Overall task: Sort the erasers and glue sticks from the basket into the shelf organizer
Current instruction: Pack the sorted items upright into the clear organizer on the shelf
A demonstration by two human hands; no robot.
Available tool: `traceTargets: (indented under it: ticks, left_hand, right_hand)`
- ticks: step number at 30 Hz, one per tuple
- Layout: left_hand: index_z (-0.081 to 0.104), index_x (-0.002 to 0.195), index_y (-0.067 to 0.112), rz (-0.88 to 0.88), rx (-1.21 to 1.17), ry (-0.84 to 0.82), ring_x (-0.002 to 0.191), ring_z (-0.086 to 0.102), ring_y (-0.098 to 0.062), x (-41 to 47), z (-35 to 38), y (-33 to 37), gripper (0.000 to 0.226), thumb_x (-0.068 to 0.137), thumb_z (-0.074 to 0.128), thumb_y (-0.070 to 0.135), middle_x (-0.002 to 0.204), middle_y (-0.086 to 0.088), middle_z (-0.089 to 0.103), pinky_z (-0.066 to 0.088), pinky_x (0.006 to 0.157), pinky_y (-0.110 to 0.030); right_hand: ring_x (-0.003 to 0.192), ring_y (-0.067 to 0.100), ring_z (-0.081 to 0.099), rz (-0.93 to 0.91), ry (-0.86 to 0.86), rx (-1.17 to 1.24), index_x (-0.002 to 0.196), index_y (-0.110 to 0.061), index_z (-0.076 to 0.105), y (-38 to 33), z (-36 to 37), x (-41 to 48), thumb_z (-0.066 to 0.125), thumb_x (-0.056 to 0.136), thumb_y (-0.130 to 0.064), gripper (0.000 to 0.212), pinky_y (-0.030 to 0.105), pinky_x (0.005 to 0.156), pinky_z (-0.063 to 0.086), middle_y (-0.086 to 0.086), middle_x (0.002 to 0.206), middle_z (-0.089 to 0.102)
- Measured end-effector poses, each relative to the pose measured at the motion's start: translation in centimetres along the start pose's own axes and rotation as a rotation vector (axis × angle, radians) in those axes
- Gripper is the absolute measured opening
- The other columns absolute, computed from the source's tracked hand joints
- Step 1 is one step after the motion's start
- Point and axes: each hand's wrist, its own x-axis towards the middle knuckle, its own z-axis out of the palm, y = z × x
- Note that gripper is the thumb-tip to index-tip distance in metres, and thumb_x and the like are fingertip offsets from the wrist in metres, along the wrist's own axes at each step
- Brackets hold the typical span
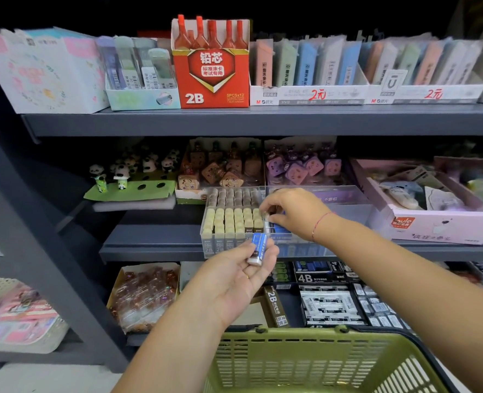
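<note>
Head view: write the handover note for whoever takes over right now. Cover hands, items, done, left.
Left hand holds a blue-sleeved eraser in front of the shelf organizer.
Right hand is in the organizer's right compartment, pinching a second blue eraser beside the blue row standing there.
Done: the left compartment is packed with cream erasers.
Basket is below the hands; its contents are hidden, and no glue sticks are visible.
Left: seat the pinched eraser, add the held one, then check the basket.

A stationery shop: grey shelves (234, 120) hold display boxes (308, 95) of goods with handwritten price marks.
</note>
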Motion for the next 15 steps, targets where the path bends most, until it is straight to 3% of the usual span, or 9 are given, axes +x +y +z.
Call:
traceTargets:
  ticks: [7, 10, 12, 15]
  left_hand:
    - [0.057, 0.114, -0.011, -0.002, 0.000, -0.002, 0.092, 0.068, -0.030, 0.0, 0.0, 0.0, 0.022, 0.097, 0.049, -0.001, 0.104, -0.026, 0.070, 0.058, 0.071, -0.038]
    - [0.056, 0.114, -0.012, -0.001, -0.013, -0.005, 0.094, 0.068, -0.031, 0.0, 0.1, 0.0, 0.022, 0.096, 0.049, -0.002, 0.106, -0.028, 0.068, 0.058, 0.071, -0.038]
    - [0.054, 0.116, -0.012, 0.007, -0.045, -0.007, 0.097, 0.068, -0.034, 0.0, 0.1, -0.1, 0.022, 0.095, 0.050, -0.004, 0.109, -0.031, 0.066, 0.060, 0.074, -0.039]
    - [0.053, 0.116, -0.013, 0.028, -0.077, 0.012, 0.093, 0.068, -0.037, 0.1, 0.1, -0.2, 0.024, 0.093, 0.052, -0.007, 0.112, -0.033, 0.063, 0.060, 0.072, -0.040]
  right_hand:
    - [0.086, 0.013, 0.062, 0.083, 0.074, 0.164, 0.089, -0.015, 0.073, 0.4, 0.3, -0.9, 0.062, 0.090, -0.021, 0.013, 0.028, 0.081, 0.049, -0.005, 0.092, 0.069]
    - [0.079, 0.010, 0.060, 0.244, 0.191, 0.311, 0.085, -0.015, 0.072, 1.3, -0.2, -1.6, 0.059, 0.092, -0.023, 0.016, 0.022, 0.071, 0.045, -0.009, 0.080, 0.066]
    - [0.079, 0.015, 0.063, 0.323, 0.216, 0.292, 0.081, -0.017, 0.070, 1.9, -0.2, -1.9, 0.058, 0.092, -0.024, 0.018, 0.026, 0.073, 0.048, -0.005, 0.077, 0.068]
    - [0.080, 0.016, 0.066, 0.317, 0.112, 0.322, 0.080, -0.019, 0.069, 1.9, 0.3, -2.2, 0.056, 0.092, -0.024, 0.018, 0.031, 0.081, 0.052, -0.003, 0.078, 0.070]
